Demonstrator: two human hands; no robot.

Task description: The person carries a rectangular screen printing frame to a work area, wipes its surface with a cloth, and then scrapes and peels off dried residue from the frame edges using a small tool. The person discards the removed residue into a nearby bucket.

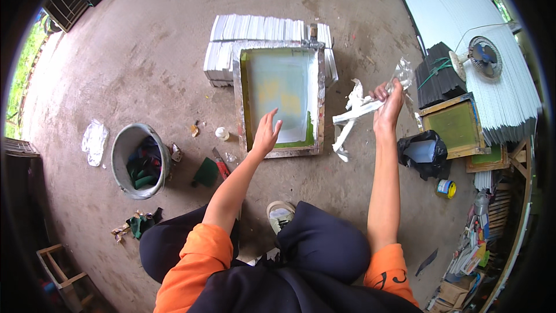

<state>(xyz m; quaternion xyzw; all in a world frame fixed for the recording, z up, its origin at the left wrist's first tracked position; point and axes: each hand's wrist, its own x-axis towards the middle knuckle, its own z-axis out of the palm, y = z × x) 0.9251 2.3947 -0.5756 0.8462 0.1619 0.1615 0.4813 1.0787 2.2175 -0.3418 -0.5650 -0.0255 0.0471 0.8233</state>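
A wooden-framed printing screen (237, 116) lies in front of me, its mesh pale blue with a yellowish patch and green along the edges. Over its lower part hovers my left hand (267, 133), fingers apart and nothing in it. To the right of the frame, my right hand (388, 107) is closed on a crumpled strip of white and clear plastic (403, 73). White twisted pieces (346, 133) trail from that hand's left side toward the floor; whether they are all one piece I cannot tell. A metal clamp or hinge (313, 39) sits at the frame's far right corner.
Stacked white sheets (255, 26) stand behind the screen. At left are a grey bucket (120, 162) of rags, a small white bottle (222, 133) and a red-handled tool (220, 165). Rightward are a black-bag-lined container (428, 168), a yellow can (446, 189), another screen (457, 127) and a fan (485, 58).
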